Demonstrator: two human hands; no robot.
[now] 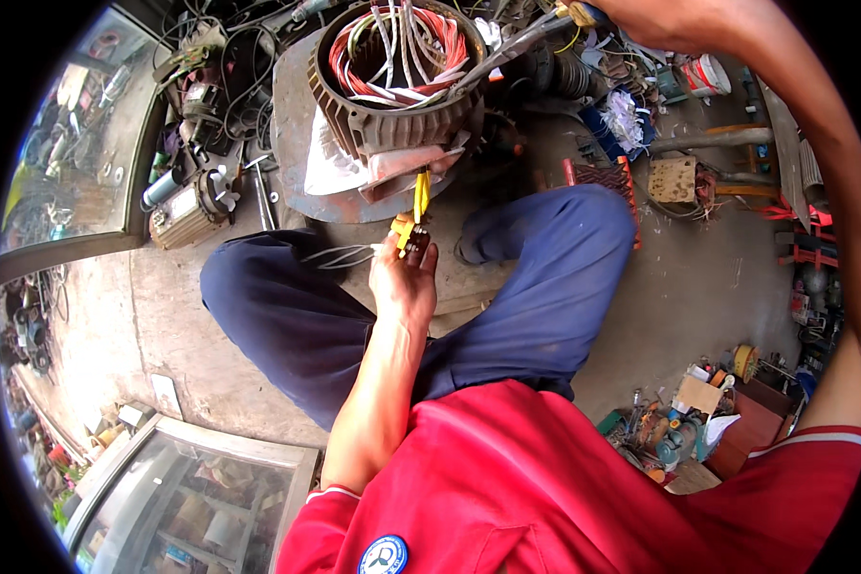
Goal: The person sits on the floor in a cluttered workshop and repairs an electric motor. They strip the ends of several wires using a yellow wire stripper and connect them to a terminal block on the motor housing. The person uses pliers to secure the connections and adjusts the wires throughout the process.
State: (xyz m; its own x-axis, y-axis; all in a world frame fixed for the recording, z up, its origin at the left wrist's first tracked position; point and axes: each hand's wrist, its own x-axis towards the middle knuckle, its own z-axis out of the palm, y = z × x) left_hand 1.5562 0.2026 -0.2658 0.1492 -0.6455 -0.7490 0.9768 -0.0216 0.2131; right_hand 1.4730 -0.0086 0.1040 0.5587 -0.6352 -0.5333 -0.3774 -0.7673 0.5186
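Observation:
A ribbed motor stator stands upright before me, with red and white windings inside its rim. Pale leads rise from its middle. My left hand is closed around a small yellow and dark brown piece, which I cannot identify exactly. Just above it, yellow sleeved leads hang from the stator's near side. At the upper right, my right hand is closed at the end of a long grey bundle that reaches the stator's rim. A yellow and blue bit shows at its fingers; the grip is partly cut off.
The stator rests on a round metal plate with a white cloth. A smaller motor and a hammer lie to the left. A blue tray of scraps is at right. Glass-fronted cabinets stand at left.

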